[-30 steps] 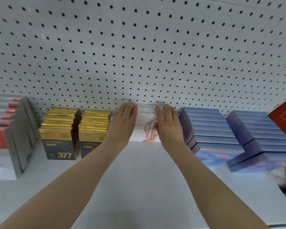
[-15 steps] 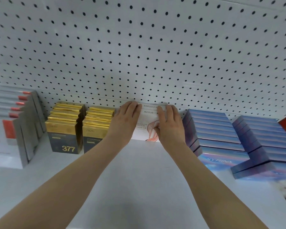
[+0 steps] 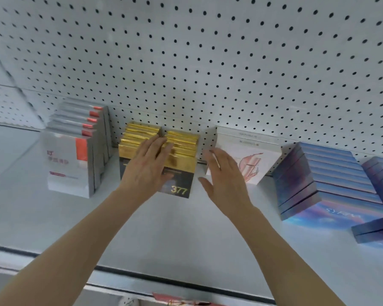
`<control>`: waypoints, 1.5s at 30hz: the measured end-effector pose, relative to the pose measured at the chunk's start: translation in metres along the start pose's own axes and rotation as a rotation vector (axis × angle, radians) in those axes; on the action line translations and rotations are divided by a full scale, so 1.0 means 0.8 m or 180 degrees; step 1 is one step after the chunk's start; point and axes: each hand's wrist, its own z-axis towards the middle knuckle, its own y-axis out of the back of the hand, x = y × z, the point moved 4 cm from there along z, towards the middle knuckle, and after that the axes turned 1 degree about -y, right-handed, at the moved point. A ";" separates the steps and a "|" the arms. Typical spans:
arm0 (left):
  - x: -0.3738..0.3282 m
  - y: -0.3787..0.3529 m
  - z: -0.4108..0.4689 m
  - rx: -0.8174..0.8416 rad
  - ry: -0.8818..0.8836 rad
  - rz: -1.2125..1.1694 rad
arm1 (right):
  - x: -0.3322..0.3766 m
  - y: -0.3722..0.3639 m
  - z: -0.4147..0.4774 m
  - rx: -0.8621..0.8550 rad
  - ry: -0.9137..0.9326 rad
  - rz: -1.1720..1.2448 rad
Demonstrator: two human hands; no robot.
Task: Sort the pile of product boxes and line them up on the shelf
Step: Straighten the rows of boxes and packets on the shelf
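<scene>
Five groups of product boxes stand in rows on the white shelf (image 3: 181, 230), against the pegboard (image 3: 208, 62) behind it.

The left hand (image 3: 149, 166) is spread, with fingers straight and slightly apart, and holds nothing. It lies over the gold boxes (image 3: 182, 143), which stand in two rows side by side. Its fingertips reach across the tops where the two rows meet, and its palm covers the dark front of the left row. The picture is blurred, so I cannot tell whether the hand touches the boxes or hovers just above them. The front box of the right row shows "377" in gold below the hand.

The right hand (image 3: 224, 180) is also spread, fingers straight and thumb held apart, and grips nothing. It sits in the gap between the gold boxes and the white boxes (image 3: 254, 149), which carry a pink drawing on the front. In this view it covers the lower left corner of the front white box; whether they touch cannot be told.

Left of the gold boxes is a row of grey boxes (image 3: 69, 160) with orange-red patches. Right of the white boxes, the blue boxes (image 3: 327, 173) stand in a slanted row. A second blue row (image 3: 380, 177) stands at the right edge, just beside the first.
</scene>
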 end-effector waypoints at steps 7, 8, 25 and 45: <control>0.041 -0.009 0.020 0.0447 -0.0419 0.0360 | 0.056 -0.066 0.047 0.0810 -0.0184 -0.0480; 0.043 -0.011 0.022 0.0466 -0.0483 0.0397 | 0.058 -0.072 0.048 0.0821 -0.0263 -0.0529; 0.061 -0.029 0.038 0.0476 -0.0650 0.0069 | 0.060 -0.076 0.068 0.0549 -0.0936 -0.0705; 0.063 -0.018 0.042 0.0487 -0.0398 0.0057 | 0.047 -0.079 0.079 0.0912 -0.0375 -0.0749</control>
